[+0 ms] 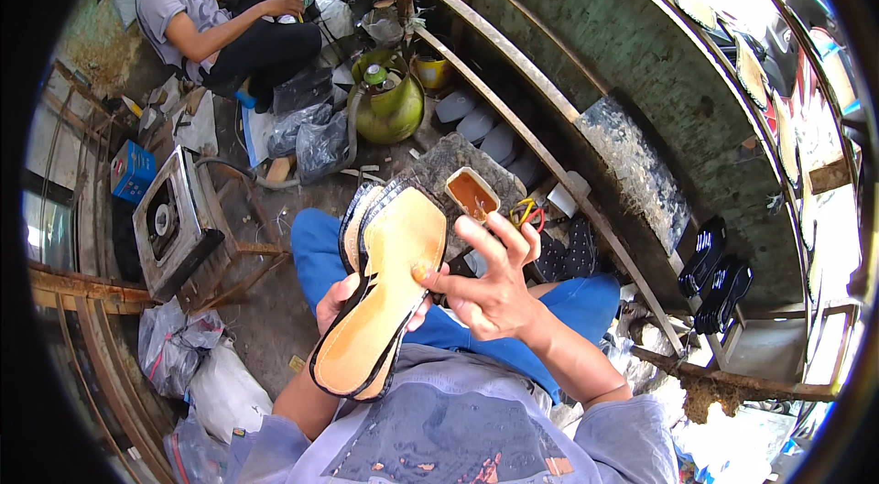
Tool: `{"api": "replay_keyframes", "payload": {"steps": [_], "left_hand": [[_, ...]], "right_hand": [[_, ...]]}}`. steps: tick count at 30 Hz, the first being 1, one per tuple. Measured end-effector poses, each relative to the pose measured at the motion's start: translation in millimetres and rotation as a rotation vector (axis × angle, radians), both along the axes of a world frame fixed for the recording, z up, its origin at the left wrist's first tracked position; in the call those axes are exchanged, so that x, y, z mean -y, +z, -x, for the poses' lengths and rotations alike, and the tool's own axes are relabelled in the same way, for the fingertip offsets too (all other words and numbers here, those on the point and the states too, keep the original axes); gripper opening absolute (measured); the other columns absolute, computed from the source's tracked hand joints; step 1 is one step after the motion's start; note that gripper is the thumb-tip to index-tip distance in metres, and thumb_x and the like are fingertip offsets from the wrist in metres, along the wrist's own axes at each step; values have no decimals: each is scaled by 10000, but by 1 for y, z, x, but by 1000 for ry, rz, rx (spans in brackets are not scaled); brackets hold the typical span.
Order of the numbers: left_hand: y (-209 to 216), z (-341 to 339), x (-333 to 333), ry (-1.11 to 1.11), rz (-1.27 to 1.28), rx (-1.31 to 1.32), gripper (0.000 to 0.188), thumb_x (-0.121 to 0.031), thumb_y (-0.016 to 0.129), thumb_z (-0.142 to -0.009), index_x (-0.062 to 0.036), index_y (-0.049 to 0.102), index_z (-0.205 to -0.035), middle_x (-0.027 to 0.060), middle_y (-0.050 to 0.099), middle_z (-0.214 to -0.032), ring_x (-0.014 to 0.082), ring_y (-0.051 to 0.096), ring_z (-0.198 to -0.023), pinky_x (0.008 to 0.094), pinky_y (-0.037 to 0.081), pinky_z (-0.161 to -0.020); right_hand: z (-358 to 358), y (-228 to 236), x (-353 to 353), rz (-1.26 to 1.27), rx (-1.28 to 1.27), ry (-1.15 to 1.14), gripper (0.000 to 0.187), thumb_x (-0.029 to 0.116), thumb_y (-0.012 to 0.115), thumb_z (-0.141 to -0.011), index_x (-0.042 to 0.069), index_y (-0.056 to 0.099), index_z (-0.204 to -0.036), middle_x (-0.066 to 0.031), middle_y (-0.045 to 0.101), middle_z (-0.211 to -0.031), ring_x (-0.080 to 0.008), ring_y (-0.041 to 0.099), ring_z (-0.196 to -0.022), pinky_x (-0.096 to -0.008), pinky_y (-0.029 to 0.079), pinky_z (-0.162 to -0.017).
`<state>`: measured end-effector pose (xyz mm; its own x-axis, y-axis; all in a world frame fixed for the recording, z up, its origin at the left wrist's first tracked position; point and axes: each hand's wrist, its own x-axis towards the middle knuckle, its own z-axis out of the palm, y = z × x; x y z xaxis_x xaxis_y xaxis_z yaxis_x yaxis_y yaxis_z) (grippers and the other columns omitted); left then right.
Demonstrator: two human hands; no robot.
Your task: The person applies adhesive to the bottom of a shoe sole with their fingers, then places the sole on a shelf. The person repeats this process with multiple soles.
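A pair of tan sandal soles with black edges (pixel 407 232) lies tilted above my lap, one overlapping the other. My left hand (pixel 335 303) grips them around the middle, its fingers partly hidden beneath. With one fingertip, my right hand (pixel 490 282) touches the upper sole's surface near its right edge; the other fingers are spread and hold nothing. A small amber smear shows at that fingertip. Just beyond the right hand stands a small open tub of amber-brown paste (pixel 470 191).
A green gas cylinder (pixel 389 104) stands ahead, with a hose running to a stove (pixel 165 221) on the left. Another person (pixel 206 21) sits at the far left. Black sandals (pixel 714 278) rest on the right-hand wooden rack. Plastic bags (pixel 229 388) lie at lower left.
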<state>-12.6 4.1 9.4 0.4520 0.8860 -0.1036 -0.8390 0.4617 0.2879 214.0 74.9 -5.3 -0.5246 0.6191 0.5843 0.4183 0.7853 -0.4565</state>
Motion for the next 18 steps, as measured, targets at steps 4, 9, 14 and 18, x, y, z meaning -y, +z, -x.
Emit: {"api": "replay_keyframes", "payload": {"steps": [4,9,14,18], "left_hand": [[3,-6,3,174,269,-84,852,-454,614,-954,49,309,-1571,322,445,-1516,372,617,-1206,427,573,-975],[-6,-4,2,70,193,-4,835,-426,607,-946,55,325,-1567,298,456,-1520,358,557,-1292,448,472,-1098],[-15,2,-4,4,35,-18,804,-468,594,-934,87,425,-1491,246,573,-1387,387,564,-1208,435,487,-1002],[-12,-2,-4,-11,32,87,784,-462,612,-942,61,430,-1498,250,555,-1399,430,528,-1235,436,473,-1018]], "right_hand": [[15,1,24,-218,16,47,447,343,574,-796,367,759,-1202,92,541,-1522,-236,352,-1429,-531,49,-1191],[19,11,32,-53,-140,210,392,357,583,-799,349,787,-1135,14,517,-1552,-280,355,-1445,-538,22,-1203],[0,11,-10,259,-54,-171,369,315,639,-799,289,809,-1126,-156,364,-1622,-346,225,-1513,-533,44,-1214],[-3,1,-19,-20,141,-140,410,286,633,-816,338,791,-1190,-160,316,-1637,-348,197,-1526,-515,10,-1212]]}}
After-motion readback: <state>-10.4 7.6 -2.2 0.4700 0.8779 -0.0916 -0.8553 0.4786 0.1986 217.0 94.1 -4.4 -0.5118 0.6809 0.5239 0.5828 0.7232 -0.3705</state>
